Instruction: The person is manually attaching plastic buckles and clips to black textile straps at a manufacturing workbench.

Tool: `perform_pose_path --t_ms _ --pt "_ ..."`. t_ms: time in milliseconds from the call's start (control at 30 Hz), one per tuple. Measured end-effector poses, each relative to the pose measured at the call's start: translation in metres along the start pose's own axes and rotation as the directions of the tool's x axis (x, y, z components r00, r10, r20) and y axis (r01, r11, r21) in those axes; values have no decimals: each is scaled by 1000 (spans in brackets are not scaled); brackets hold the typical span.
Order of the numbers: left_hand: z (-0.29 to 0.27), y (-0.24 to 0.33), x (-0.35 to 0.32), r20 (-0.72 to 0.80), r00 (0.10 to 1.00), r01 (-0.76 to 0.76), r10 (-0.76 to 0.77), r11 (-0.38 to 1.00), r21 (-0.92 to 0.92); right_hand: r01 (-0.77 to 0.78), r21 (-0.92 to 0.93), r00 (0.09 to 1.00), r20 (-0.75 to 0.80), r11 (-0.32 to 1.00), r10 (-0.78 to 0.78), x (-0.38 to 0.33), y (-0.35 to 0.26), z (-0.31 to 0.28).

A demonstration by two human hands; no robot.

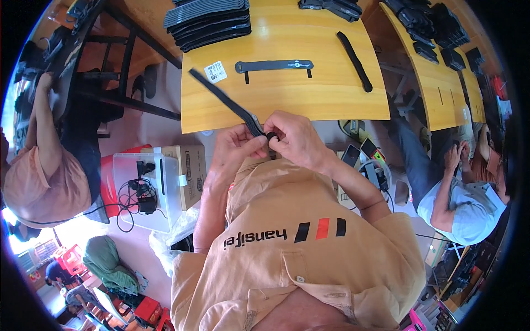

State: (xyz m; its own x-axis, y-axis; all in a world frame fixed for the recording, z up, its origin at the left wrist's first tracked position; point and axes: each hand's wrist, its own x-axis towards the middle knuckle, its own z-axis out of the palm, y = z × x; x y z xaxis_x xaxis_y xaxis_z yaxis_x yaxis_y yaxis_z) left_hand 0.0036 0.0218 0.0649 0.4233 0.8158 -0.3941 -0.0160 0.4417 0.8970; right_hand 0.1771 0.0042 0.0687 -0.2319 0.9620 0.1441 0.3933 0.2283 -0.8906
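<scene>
Just off the front edge of the wooden table [342, 105], my left hand [234, 149] and my right hand [298, 140] come together, fingers closed on a black strap [223, 99]. Its long free part slants up and left over the table. The other end bends between my fingertips, which partly hide it. Beyond my hands lies a flat dark grey strap [270, 65] with a rounded, holed left end and pale print. Two short black strips show just below it. A white label [216, 71] is at its left, and a narrow black strap [354, 62] lies at the right.
A thick stack of dark straps [207, 27] stands at the far left of the table, more straps [331, 8] at the far edge. A clear plastic bin [165, 193] with black cables and a cardboard box [193, 171] are at my left. People work at tables on both sides.
</scene>
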Motion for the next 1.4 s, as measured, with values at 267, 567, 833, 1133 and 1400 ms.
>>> perform_pose_path --t_ms 267,567,833,1133,1400 --pt "0 0 -3 -27 1000 -11 9 996 -93 231 -214 967 -52 949 -248 0 -10 8" --pt "4 -13 0 -119 992 -63 49 991 -115 260 -290 959 -33 921 -281 -1 -10 13" --pt "4 -12 -1 -105 992 -86 75 990 -108 268 -305 955 -43 914 -294 -1 -12 12" --pt "7 -9 0 -92 991 -104 94 988 -115 254 -277 956 -71 927 -284 -1 -9 11" --pt "12 -20 8 -223 966 -152 129 984 -89 277 -334 950 -48 901 -310 -2 -8 17"
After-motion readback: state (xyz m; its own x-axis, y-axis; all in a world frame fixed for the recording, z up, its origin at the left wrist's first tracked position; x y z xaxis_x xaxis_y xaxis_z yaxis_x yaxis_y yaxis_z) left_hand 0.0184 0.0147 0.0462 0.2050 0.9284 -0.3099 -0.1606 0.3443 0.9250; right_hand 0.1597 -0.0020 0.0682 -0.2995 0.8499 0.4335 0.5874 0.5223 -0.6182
